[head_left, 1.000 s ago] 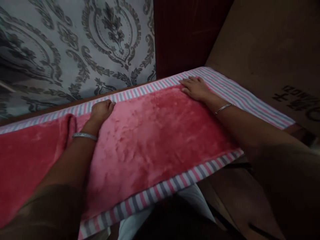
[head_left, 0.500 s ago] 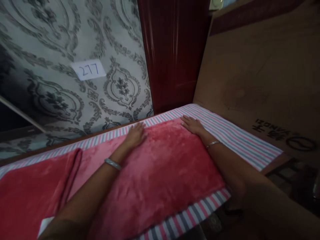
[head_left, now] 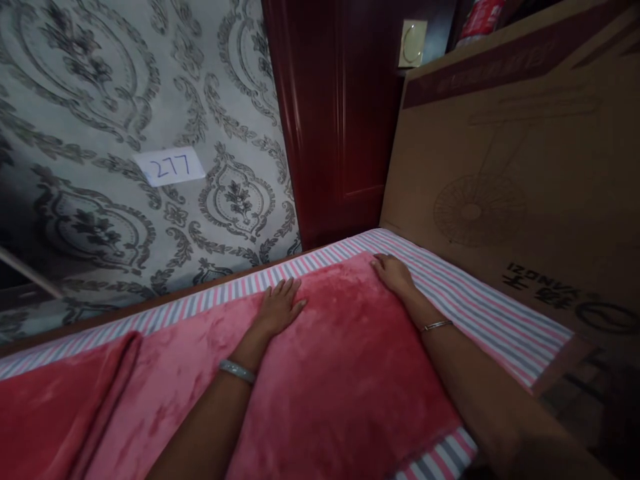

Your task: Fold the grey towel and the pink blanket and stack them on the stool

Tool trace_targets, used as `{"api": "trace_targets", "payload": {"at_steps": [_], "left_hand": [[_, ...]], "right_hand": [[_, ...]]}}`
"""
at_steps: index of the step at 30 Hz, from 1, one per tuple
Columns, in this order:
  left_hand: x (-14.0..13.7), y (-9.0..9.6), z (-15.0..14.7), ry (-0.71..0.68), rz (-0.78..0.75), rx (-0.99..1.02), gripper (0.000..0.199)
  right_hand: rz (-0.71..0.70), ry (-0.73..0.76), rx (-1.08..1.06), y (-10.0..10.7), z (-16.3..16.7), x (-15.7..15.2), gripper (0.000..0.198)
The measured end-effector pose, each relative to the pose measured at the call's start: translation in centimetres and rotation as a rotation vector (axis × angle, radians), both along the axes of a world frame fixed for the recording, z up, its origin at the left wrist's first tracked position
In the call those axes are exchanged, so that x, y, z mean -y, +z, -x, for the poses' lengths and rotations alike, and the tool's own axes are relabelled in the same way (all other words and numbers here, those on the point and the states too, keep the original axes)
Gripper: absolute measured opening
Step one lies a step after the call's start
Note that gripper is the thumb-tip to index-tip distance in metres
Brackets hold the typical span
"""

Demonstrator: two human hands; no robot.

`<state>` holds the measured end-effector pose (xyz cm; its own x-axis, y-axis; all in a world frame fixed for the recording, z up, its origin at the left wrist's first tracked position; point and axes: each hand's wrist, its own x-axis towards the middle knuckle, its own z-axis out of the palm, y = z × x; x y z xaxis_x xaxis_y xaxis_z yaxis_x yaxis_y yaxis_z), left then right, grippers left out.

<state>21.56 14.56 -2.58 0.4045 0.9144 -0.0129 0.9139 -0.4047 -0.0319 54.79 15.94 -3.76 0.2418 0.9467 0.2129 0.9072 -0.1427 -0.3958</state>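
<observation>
A plush red blanket (head_left: 340,373) lies spread over a striped sheet (head_left: 470,290). My left hand (head_left: 280,307) rests flat on the blanket near its far edge, open with the fingers spread. At the blanket's far right corner, my right hand (head_left: 395,275) has its fingers curled together on the edge; its fingertips are partly hidden. A folded-over part of the blanket (head_left: 60,407) lies to the left, its thick edge running toward me.
Behind the sheet stands a patterned wall with a paper marked 277 (head_left: 171,166). A dark red panel (head_left: 330,133) is beside it. A large cardboard box (head_left: 500,173) borders the sheet on the right. A white switch (head_left: 413,43) shows above.
My right hand has gone from lying flat to curled fingers at the blanket's corner. My left hand has spread its fingers and thumb. The view has tilted up slightly.
</observation>
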Motion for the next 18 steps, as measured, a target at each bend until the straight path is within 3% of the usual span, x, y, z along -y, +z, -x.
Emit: {"api": "trace_targets", "payload": {"at_steps": [5,13,18], "left_hand": [[0.0,-0.2,0.1,-0.027,-0.057,0.041,0.069],[0.1,0.0,0.1,-0.042,-0.016,0.025,0.064],[0.4,0.3,-0.1,-0.039,0.001,0.016,0.065]], "right_hand": [[0.111,-0.111,-0.135,1.0,-0.4,-0.3,0.045],[0.121,-0.006,-0.379,1.4,-0.9,-0.7,0.049],[0.153,-0.013,-0.439,2.1,-1.3,-3.3,0.055]]}}
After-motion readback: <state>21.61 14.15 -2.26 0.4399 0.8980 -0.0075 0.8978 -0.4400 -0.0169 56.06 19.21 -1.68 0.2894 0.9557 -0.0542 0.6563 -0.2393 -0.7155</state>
